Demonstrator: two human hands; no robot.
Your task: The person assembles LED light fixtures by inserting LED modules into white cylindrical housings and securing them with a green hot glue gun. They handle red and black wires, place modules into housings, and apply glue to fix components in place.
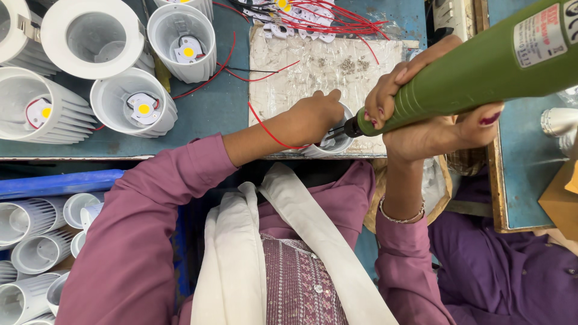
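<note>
My left hand [314, 117] grips a white round lamp housing [337, 144] at the near edge of a pale work mat [325, 66]. A red wire [265, 126] runs across that wrist. My right hand [421, 114] is wrapped around a green electric screwdriver [481, 66]. Its dark bit [340, 129] points into the housing's open top. What lies inside the housing is hidden by my left hand.
Several white finned housings with yellow light chips [135, 102] stand on the blue table [211, 108] at left. More white housings fill a blue bin [36, 241] below left. Small boards with red wires [307, 18] lie at the top. A cardboard box [563, 198] sits at right.
</note>
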